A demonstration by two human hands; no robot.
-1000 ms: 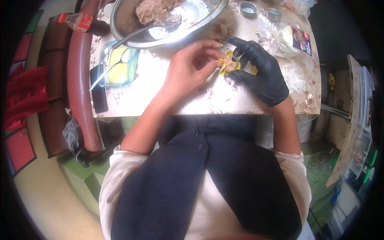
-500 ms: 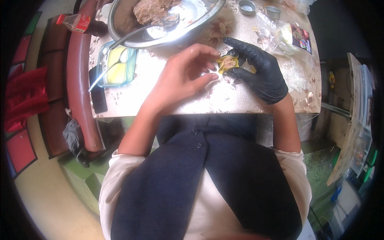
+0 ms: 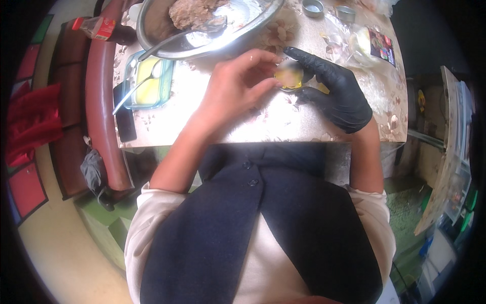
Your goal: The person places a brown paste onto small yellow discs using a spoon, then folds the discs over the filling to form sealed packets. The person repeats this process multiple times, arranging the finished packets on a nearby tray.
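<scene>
Blurring between left hand (image 3: 238, 83) and gloved right hand (image 3: 331, 88): yellow piece (image 3: 288, 77).

We note a table (image 3: 263, 121) covered with a glossy, floral-patterned sheet that reflects bright light along its near half. At its far edge we see a large round metal bowl (image 3: 253, 30) holding a brownish mass, with a spoon (image 3: 177, 40) resting inside. To the left of it sits a rectangular clear container (image 3: 149, 83) with yellow contents and a second spoon (image 3: 132, 91) leaning over its rim. A dark flat phone (image 3: 124, 117) lies just beside that container, at the table's left edge. At the far right we record two small round metal lids (image 3: 329, 10) and a crumpled clear plastic packet (image 3: 367, 45) with a dark label.
</scene>
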